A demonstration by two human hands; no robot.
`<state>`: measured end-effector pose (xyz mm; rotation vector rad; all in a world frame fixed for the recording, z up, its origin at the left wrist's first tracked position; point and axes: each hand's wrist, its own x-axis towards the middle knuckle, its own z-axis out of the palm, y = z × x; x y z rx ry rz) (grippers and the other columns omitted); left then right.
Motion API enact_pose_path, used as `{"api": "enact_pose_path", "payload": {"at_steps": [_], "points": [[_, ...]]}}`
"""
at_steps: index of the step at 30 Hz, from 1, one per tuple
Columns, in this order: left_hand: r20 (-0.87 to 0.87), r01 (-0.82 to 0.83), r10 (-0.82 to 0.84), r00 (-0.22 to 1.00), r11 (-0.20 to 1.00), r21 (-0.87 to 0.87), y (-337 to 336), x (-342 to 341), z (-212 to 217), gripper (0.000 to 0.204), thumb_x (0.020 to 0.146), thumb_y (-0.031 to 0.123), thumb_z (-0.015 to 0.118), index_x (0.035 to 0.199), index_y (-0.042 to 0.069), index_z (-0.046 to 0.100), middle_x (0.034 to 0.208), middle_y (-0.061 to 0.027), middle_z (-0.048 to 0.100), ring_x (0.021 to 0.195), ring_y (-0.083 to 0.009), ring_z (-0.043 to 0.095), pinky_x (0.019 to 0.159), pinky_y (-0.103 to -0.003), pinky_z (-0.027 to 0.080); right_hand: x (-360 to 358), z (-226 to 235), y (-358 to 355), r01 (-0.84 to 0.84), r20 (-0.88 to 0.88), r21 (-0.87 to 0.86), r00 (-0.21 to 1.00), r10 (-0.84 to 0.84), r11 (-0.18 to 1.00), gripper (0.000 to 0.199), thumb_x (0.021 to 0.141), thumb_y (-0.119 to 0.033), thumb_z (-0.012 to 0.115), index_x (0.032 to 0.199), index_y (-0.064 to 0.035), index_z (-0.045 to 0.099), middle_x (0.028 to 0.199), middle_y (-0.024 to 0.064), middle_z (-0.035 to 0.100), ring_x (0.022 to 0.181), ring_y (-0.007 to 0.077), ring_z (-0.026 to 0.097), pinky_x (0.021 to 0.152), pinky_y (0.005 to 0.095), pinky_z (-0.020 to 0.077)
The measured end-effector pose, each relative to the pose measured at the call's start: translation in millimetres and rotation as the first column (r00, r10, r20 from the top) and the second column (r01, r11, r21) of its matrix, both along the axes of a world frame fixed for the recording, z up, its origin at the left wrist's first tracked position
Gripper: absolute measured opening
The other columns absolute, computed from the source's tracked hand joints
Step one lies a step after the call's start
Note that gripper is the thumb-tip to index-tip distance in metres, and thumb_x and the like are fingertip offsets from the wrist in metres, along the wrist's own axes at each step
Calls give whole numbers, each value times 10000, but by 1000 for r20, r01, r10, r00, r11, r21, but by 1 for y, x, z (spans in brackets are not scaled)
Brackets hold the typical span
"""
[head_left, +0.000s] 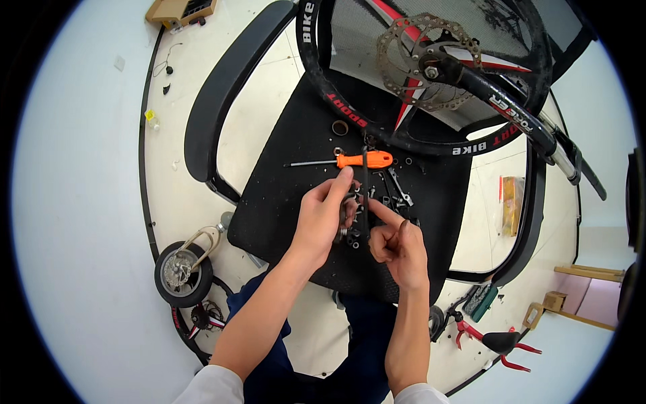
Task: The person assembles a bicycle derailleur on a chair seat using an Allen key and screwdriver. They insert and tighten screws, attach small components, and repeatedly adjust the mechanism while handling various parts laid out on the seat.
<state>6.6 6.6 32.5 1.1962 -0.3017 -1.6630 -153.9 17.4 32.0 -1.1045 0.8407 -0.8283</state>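
My left hand point(323, 212) is closed round a small dark metal bike part point(348, 210), its thumb on top and most of the part hidden by the fingers. A thin black rod or hose point(365, 182) runs upright beside it. The index finger of my right hand point(402, 252) reaches to the rod and part. Its other fingers are curled, and what they hold, if anything, is hidden. Just beyond my hands lies an orange-handled screwdriver point(367, 159). Loose bolts and small metal parts point(397, 188) lie around on the black chair seat point(276, 195).
A bicycle wheel point(323, 87) with a brake disc point(431, 64) and black fork point(505, 101) leans on the chair's far side. Armrests point(222, 87) flank the seat. A small wheel point(183, 273) stands on the floor at left, a red frame part with saddle point(501, 342) at right.
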Motion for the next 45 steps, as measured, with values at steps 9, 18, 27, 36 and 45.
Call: {"api": "enact_pose_path", "payload": {"at_steps": [9, 18, 27, 36, 45], "points": [[-139, -117, 101, 985, 987, -106, -1, 17, -2, 391, 991, 405, 541, 981, 18, 595, 639, 13, 486, 551, -49, 441, 509, -210, 348, 15, 7, -2, 69, -273, -28, 959, -74, 997, 745, 991, -566, 344, 1403, 46, 445, 528, -52, 332, 474, 59, 275, 472, 229, 198], [125, -49, 70, 990, 985, -166, -5, 11, -3, 359, 1005, 362, 517, 967, 16, 602, 625, 11, 477, 558, -56, 431, 529, -218, 342, 10, 2, -1, -46, -51, 76, 997, 50, 996, 499, 1003, -381, 452, 1254, 29, 583, 629, -41, 400, 548, 53, 357, 478, 213, 249], [47, 62, -49, 998, 933, -355, 4, 4, -2, 269, 1001, 233, 520, 1070, -17, 588, 677, 8, 516, 608, -50, 479, 567, -209, 409, 20, -12, -4, 323, -54, 272, 946, -321, 906, 249, 935, -44, 584, 1160, 59, 548, 920, 113, 655, 734, 154, 654, 611, 268, 543], [118, -69, 76, 990, 996, -56, 0, -3, -5, 396, 901, 411, 675, 923, 19, 625, 643, 40, 513, 544, -34, 461, 502, -210, 369, 15, -9, 6, 336, -4, -82, 941, -338, 938, 241, 853, 58, 643, 1093, 54, 666, 1025, 98, 642, 948, 160, 601, 868, 279, 466], [-269, -238, 232, 935, 971, 13, 0, 20, -5, 392, 969, 435, 561, 954, 44, 588, 673, 14, 504, 575, -69, 457, 554, -210, 395, 22, -9, 3, 11, -487, -326, 855, -178, 945, 384, 769, 11, 564, 1121, -47, 706, 1042, 70, 466, 961, 196, 454, 871, 302, 403]]}}
